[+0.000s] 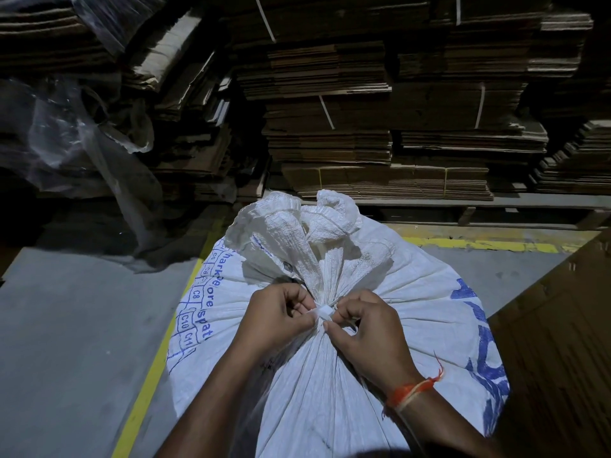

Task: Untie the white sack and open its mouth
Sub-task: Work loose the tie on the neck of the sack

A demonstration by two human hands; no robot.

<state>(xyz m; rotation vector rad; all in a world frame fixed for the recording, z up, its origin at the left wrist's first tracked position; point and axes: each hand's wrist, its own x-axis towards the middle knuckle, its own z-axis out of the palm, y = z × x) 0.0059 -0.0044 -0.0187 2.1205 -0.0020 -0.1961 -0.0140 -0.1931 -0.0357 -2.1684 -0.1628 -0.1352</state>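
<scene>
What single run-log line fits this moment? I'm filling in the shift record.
stage: untying | white woven plastic sack: neck tied, mouth closed | left hand, right hand: pinching white tie strip

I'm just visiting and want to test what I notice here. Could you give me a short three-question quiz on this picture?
1. True or false: the sack is already open.
2. Which wrist wears an orange thread: A left, B right?
3. What are both hands, left and right, pinching?

Key: 1 false, its neck is still gathered and tied. 2 B. 3 The white tie around the sack's neck.
</scene>
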